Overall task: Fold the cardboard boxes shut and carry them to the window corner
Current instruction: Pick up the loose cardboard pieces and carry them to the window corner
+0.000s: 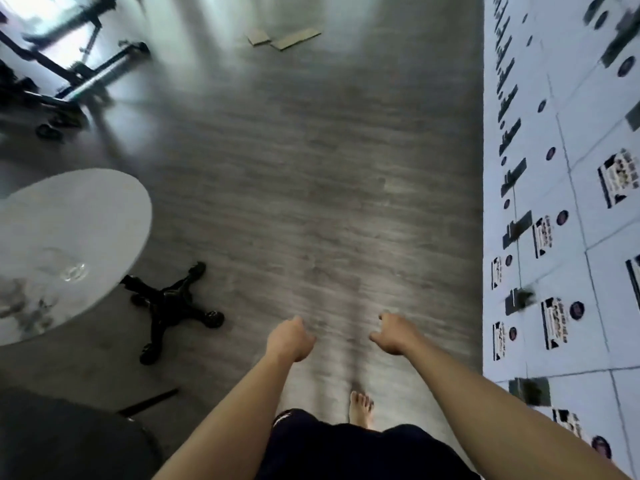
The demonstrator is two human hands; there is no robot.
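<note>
Stacked white cardboard boxes (568, 188) w/ printed labels, dark round stickers and strips of dark tape fill the right edge of the frame, top to bottom, forming a wall-like face; seams between boxes visible, label text too blurred to read. Two flat brown cardboard pieces (284, 38) lie on the grey wood-look floor (311, 185) at upper centre, just beside each other, well apart from the stack.

Both hands are out in front at lower centre, above the floor, holding nothing. Left hand (289, 339): fingers curled loosely under, back of hand up, thumb tip pointing up-frame. Right hand (394, 332): fingers also loosely curled, hanging downward, not touching the boxes; near the stack but clear of it. Bare forearms run in from the bottom edge.

One bare foot (362, 408) on the floor at bottom centre, below and between the hands, above dark shorts (346, 445).

Left side: round white marble-look table (69, 244) at mid-left, w/ something clear and glassy on top, too blurred to ID. Black five-star wheeled chair base (173, 303) just right of the table's edge. Dark rounded seat-like shape (69, 441) at bottom left. Black metal frame on castors (69, 67) at upper left, blurred, bright light behind it.
</note>
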